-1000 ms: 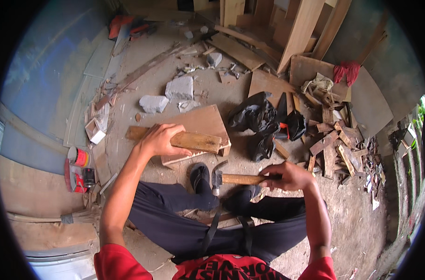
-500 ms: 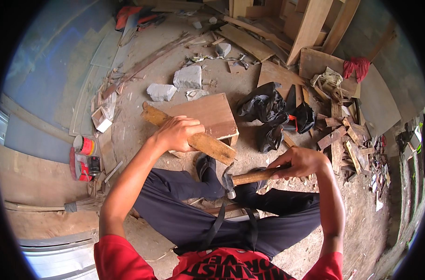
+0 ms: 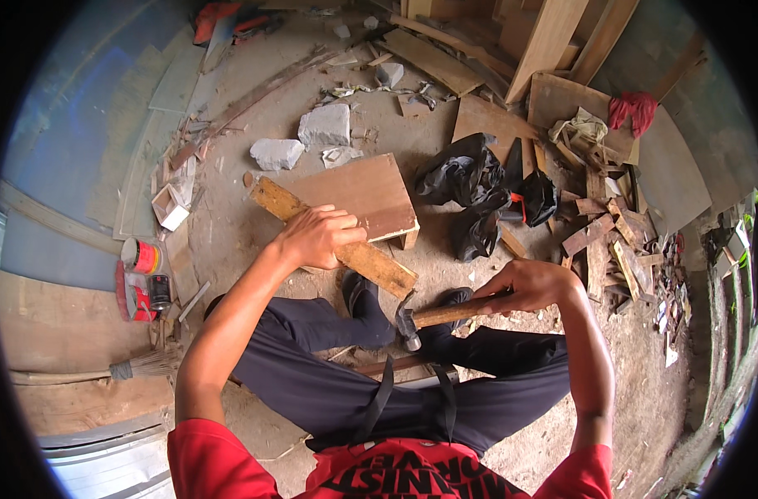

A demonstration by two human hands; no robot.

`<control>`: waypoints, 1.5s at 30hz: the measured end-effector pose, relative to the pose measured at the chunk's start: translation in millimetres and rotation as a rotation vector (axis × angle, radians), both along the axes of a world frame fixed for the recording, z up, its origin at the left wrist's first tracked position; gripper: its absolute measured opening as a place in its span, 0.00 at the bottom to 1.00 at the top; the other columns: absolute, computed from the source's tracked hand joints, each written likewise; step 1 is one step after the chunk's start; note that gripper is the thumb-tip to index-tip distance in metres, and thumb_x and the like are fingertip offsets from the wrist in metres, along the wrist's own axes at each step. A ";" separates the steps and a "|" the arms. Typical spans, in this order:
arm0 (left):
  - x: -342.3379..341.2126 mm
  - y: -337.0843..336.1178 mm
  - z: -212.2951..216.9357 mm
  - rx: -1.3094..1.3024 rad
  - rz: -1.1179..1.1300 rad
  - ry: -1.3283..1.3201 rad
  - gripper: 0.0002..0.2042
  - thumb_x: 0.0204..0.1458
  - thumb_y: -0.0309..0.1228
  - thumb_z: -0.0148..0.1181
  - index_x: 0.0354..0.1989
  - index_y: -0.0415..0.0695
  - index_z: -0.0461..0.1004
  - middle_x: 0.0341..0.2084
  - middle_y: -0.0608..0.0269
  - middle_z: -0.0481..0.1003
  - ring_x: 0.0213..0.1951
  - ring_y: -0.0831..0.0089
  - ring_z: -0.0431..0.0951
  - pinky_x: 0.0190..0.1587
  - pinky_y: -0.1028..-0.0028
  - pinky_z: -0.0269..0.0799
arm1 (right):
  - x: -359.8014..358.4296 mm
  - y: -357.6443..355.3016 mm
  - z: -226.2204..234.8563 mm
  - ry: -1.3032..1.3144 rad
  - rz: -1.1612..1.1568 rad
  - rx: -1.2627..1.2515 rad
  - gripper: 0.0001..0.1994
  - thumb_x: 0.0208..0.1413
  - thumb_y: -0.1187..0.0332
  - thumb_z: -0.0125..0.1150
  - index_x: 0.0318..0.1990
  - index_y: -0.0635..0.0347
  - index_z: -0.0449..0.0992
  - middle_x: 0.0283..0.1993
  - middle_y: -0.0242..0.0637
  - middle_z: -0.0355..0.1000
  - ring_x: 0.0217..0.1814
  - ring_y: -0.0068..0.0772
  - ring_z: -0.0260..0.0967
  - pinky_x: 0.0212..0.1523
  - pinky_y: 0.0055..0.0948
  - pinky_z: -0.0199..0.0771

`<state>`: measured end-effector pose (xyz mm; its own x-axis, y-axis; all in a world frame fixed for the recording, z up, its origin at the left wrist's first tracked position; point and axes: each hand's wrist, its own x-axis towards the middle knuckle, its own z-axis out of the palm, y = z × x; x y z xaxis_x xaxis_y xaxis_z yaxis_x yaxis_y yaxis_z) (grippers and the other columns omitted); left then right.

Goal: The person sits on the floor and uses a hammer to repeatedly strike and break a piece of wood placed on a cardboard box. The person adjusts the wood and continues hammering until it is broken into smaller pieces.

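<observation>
Plank (image 3: 333, 233) first: in the head view you have a long yellowish strip of wood lying slantwise across the near edge of a low brown wooden stool (image 3: 366, 195), its upper end pointing up and to your left, its lower end reaching down toward your feet. Your left hand (image 3: 317, 237) lies over the middle of it, fingers curled round the far edge — a closed grip, pressing the plank against the stool. Your right hand (image 3: 533, 285) is wrapped tight round the wooden handle of a hammer (image 3: 433, 316), which lies nearly level, its metal head hanging low just beside your dark shoes (image 3: 364, 299) and just below the plank's lower end, not touching it. You are seated, dark trousers and a red shirt at the bottom of the view. On the dirt floor (image 3: 254, 241) beyond the stool lie two pale stone lumps (image 3: 325, 126); to your right a crumpled black plastic bag (image 3: 475, 191) — and past it a heap of wood offcuts (image 3: 604, 241). A red can (image 3: 140, 256) stands well off to your left.
</observation>
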<state>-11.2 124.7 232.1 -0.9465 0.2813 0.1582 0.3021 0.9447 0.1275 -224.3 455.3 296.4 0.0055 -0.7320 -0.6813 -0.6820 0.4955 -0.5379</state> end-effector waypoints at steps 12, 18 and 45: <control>-10.5 4.0 -20.8 0.012 -0.063 0.022 0.22 0.28 0.22 0.66 0.38 0.48 0.78 0.29 0.68 0.72 0.35 0.66 0.75 0.38 0.67 0.68 | -1.6 -1.8 -14.7 0.017 0.087 -0.047 0.21 0.63 0.46 0.58 0.56 0.44 0.80 0.31 0.34 0.80 0.32 0.27 0.78 0.36 0.32 0.76; -10.6 10.2 -21.5 -0.055 -0.162 -0.006 0.24 0.29 0.23 0.69 0.41 0.48 0.77 0.30 0.69 0.71 0.36 0.68 0.75 0.37 0.68 0.67 | 2.7 -0.5 -3.7 -0.002 0.062 0.050 0.21 0.62 0.46 0.59 0.56 0.44 0.79 0.34 0.36 0.81 0.36 0.32 0.79 0.42 0.36 0.76; -29.5 -60.1 -20.4 -0.037 -0.089 0.294 0.13 0.40 0.38 0.60 0.22 0.44 0.64 0.21 0.57 0.65 0.28 0.56 0.69 0.34 0.64 0.62 | 102.9 66.4 -18.2 -1.122 -0.576 0.169 0.08 0.64 0.64 0.55 0.43 0.58 0.67 0.21 0.20 0.54 0.17 0.14 0.50 0.16 0.20 0.52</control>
<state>-40.7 64.6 211.8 -0.8333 0.3714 0.4096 0.4025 0.9154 -0.0113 -121.4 521.7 278.2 0.3491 -0.7252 -0.5935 0.4406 0.6860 -0.5791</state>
